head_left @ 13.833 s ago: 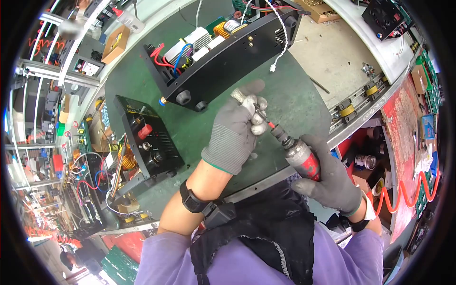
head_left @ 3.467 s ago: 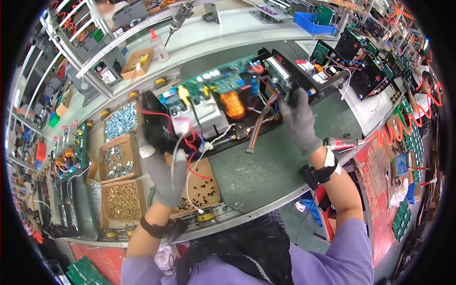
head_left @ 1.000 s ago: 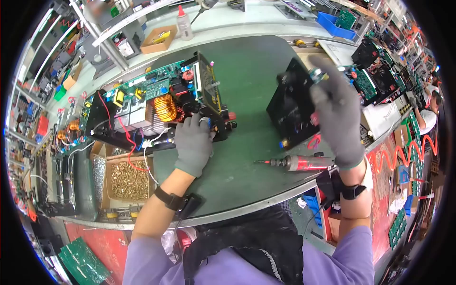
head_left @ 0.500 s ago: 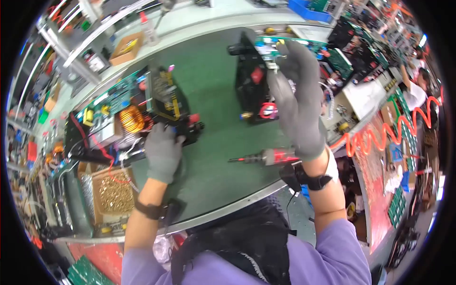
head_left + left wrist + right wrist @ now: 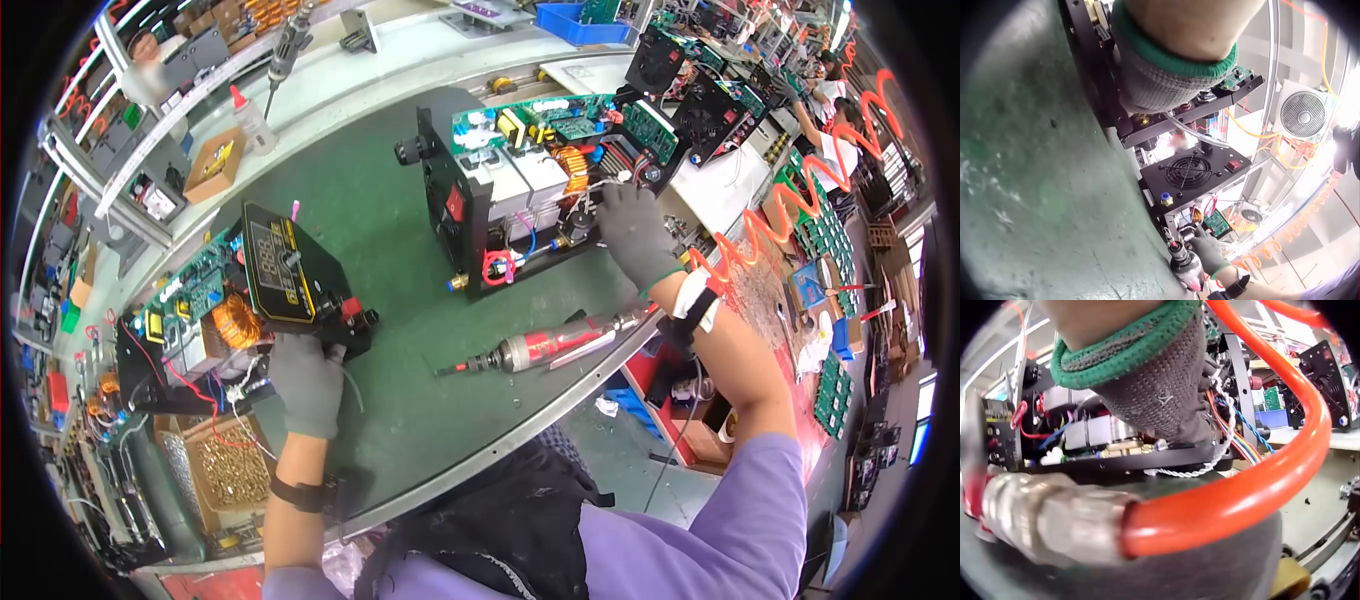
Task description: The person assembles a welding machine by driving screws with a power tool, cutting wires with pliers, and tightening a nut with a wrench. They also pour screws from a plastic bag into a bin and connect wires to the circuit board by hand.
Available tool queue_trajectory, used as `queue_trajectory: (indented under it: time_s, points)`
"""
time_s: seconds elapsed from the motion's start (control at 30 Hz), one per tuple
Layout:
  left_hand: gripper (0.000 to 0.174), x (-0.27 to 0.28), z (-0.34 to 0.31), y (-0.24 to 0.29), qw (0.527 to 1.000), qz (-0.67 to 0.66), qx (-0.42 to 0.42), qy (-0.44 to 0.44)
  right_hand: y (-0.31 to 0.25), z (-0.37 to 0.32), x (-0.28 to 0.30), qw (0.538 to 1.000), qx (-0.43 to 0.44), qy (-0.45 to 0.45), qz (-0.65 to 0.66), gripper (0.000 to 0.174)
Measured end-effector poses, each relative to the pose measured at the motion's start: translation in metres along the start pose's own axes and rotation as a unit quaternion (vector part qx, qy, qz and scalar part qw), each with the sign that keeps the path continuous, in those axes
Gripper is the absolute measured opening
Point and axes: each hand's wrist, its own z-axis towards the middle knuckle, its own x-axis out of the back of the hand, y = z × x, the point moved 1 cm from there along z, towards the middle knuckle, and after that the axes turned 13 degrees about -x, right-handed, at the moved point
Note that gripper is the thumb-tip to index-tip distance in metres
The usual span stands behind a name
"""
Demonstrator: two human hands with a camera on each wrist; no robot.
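Two open black electronics chassis stand on the green mat (image 5: pixel 400 410). On the left chassis (image 5: pixel 180 345) is a front panel (image 5: pixel 285 265) with a digital display. My gloved left hand (image 5: pixel 308 385) grips its base at the panel's lower corner; the fingertips are hidden inside. The right chassis (image 5: pixel 530 195) holds white heatsinks and an orange coil; its fan panel (image 5: pixel 1191 172) faces the left one. My gloved right hand (image 5: pixel 637 235) holds its right end, fingers over the rail and partly hidden. A red pneumatic screwdriver (image 5: pixel 540 347) lies on the mat in front.
Boxes of brass screws (image 5: pixel 235 470) sit front left. An orange coiled air hose (image 5: pixel 750 240) runs off right and crosses close before the right wrist camera. More chassis (image 5: pixel 715 115) stand back right. A glue bottle (image 5: pixel 250 120) and a blue bin (image 5: pixel 583 25) are behind.
Earlier I held the screwdriver; it now lies on the mat. The left chassis has slid further left. The right chassis has come leftward onto the mat and turned, its long side now facing me.
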Motion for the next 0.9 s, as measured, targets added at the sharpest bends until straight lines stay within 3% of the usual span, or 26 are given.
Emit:
queue_trajectory:
  time_s: [0.13,0.3,0.37,0.53,0.6,0.63,0.7,0.77,0.83,0.9]
  points:
    - [0.042,0.0,0.0,0.001,1.0,-0.006,-0.009,0.0,-0.003,0.015,-0.021,0.996,0.015,0.017,-0.087,0.018]
    - [0.031,0.008,0.003,0.005,0.999,-0.015,-0.042,0.019,0.012,0.012,-0.018,0.992,0.099,0.002,-0.081,0.021]
    - [0.03,0.009,0.002,0.005,0.999,-0.001,-0.042,-0.033,0.016,0.007,-0.008,0.988,0.146,0.002,-0.051,0.021]
    - [0.033,0.015,0.006,0.009,0.999,-0.019,-0.039,-0.027,0.018,0.008,-0.011,0.992,0.111,0.06,-0.018,0.02]
    - [0.029,0.012,0.004,0.01,0.999,0.007,-0.044,-0.019,0.017,0.011,-0.031,0.982,0.152,0.084,-0.079,0.02]
    - [0.027,0.011,0.005,0.009,0.998,0.024,-0.05,-0.022,0.019,0.011,-0.03,0.978,0.159,0.132,-0.026,0.019]
    - [0.027,0.009,0.005,0.008,0.999,0.022,-0.026,-0.028,0.021,0.014,-0.031,0.971,0.21,0.098,-0.065,0.016]
    - [0.027,0.008,0.005,0.007,0.999,0.004,-0.011,-0.04,0.027,0.015,-0.049,0.974,0.212,0.079,-0.021,0.017]
    - [0.026,0.006,0.005,0.007,0.998,-0.012,-0.009,-0.064,0.029,0.014,-0.027,0.977,0.183,0.093,0.05,0.017]
    - [0.025,0.002,0.003,0.005,0.999,0.001,-0.023,-0.043,0.023,0.016,-0.03,0.979,0.163,0.124,0.013,0.017]
